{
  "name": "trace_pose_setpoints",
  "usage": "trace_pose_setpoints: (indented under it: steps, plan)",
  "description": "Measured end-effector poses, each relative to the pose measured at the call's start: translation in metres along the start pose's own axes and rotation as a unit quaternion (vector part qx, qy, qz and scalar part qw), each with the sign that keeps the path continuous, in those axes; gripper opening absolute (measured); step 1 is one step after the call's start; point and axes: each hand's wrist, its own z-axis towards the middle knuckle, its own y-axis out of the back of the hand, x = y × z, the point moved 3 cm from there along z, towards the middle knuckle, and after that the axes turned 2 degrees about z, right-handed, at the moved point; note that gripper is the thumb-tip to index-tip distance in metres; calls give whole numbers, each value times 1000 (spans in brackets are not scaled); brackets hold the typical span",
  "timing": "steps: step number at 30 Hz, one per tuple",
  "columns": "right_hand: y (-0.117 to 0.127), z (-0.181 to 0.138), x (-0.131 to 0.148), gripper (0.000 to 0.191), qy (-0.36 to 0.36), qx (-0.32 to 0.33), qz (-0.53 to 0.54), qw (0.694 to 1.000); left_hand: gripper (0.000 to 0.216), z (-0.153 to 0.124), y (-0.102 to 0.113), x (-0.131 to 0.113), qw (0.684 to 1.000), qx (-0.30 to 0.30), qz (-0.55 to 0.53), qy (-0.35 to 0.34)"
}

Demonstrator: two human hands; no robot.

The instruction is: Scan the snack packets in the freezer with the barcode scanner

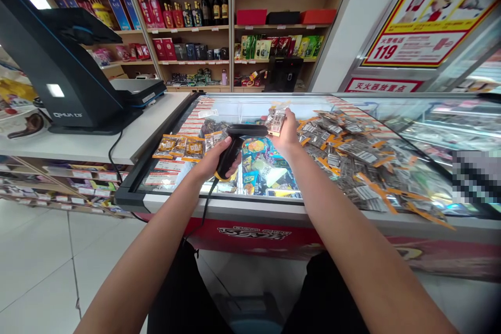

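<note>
My left hand (214, 159) is wrapped round the grip of a black barcode scanner (238, 138) with a yellow base, its head pointing right. A black cable hangs from it down toward the floor. My right hand (287, 133) holds up a small snack packet (275, 121) just in front of the scanner's head. Both hands are above the glass lid of a chest freezer (219, 203). A heap of similar small packets (352, 159) with orange ends lies on the glass to the right of my right hand.
A few orange packets (180, 147) lie on the glass at left. A black checkout terminal (58, 70) stands on the white counter (129, 141) to the left. Wooden shelves (230, 26) with bottles and boxes line the back wall. White floor tiles lie below left.
</note>
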Motion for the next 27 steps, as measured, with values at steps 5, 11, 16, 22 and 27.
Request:
trace_pose_setpoints:
  steps: [5, 11, 16, 22, 27]
  plan:
    - [0, 1, -2, 83, -5, -12, 2, 1000, 58, 0, 3, 4, 1000, -5, 2, -3]
    - [-1, -6, 2, 71, -1, 21, 42, 999, 64, 0, 3, 2, 1000, -13, 16, -1]
    - [-1, -8, 3, 57, -4, 24, -6, 1000, 57, 1, 5, -1, 999, -45, -14, -21]
    - [-8, -23, -9, 59, 83, -21, -338, 937, 51, -6, 19, -21, 970, -176, -133, -97]
    - [-35, -31, -25, 67, 69, 55, -430, 898, 52, -14, 27, -33, 946, -216, -186, -152]
